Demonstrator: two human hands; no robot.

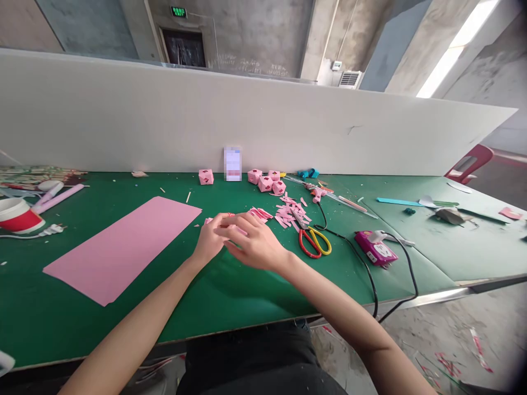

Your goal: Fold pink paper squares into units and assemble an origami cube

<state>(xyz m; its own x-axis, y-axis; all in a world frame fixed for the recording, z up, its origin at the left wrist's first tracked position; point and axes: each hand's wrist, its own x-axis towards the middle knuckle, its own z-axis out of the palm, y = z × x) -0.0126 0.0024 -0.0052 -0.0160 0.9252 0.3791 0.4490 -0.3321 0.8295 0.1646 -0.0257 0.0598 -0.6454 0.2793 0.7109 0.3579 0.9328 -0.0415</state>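
Over the green table, my left hand (pixel 209 240) and my right hand (pixel 260 244) meet with their fingertips close together. Both are closed around a small pink paper piece (pixel 237 229), mostly covered by the fingers. Just behind my right hand lie pink paper strips (pixel 260 214). A heap of pink paper scraps (pixel 290 213) is further right, touched by scissors (pixel 313 241) with one red and one yellow handle. To the left of my hands is a large sheet of pink paper (pixel 127 247), lying flat.
Folded pink paper cubes (pixel 265 183) and a phone (pixel 233 164) stand along the white partition (pixel 263 120). A pink glue gun (pixel 318 193) has a black cord. At right is a magenta power socket (pixel 376 248); at left, a red-and-white cup (pixel 18 215).
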